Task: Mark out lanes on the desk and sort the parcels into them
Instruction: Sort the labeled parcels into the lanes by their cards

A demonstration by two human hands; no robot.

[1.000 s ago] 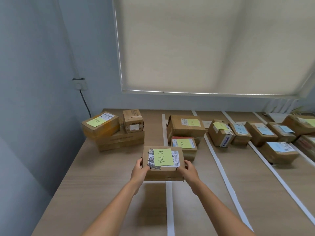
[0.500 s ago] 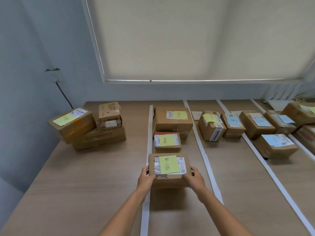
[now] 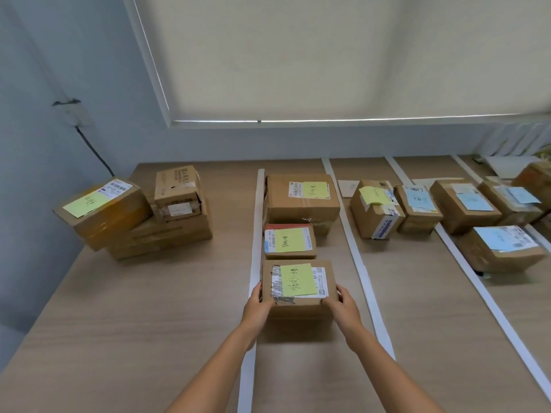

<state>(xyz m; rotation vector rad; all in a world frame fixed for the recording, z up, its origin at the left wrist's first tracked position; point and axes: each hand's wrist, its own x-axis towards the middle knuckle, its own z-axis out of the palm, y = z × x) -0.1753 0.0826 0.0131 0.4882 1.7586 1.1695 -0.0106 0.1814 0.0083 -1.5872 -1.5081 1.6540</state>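
Parcel [image 3: 298,286] sits between left hand [image 3: 257,307] and right hand [image 3: 343,307], both gripping its sides.

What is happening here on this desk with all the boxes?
A person is sorting parcels into lanes marked by white strips on the desk. The left hand and right hand grip a box with a yellow note, at the near end of a lane behind two other yellow-note boxes. An unsorted pile sits at the left.

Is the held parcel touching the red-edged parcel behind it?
Cannot tell. In the head view the held parcel, gripped by left hand and right hand, meets the red-edged parcel edge to edge; no gap or contact shows plainly.
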